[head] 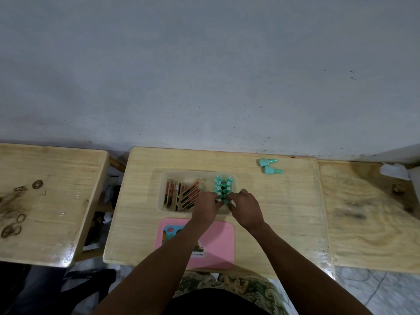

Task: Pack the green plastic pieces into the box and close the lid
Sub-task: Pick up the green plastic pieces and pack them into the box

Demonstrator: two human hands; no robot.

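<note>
Three wooden tables (pixel 227 160) stand side by side across the middle of the frame. On the centre one, low down, lies one pink lid (pixel 216 242), partly covered by the forearms. Above it sits one clear box (pixel 166 178): slim gold-and-red tubes (pixel 181 194) on its left, two rows of green pieces (pixel 222 186) standing on its right. Left hand (pixel 204 208) and right hand (pixel 245 208) pinch the nearest pieces; their count is hidden. Two more bottles (pixel 270 165) lie upper right.

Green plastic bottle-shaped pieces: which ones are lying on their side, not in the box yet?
The two green plastic bottle-shaped pieces on the wooden table's far right, outside the clear plastic box, caps pointing right. The rest stand upright in two rows inside the box.
</note>
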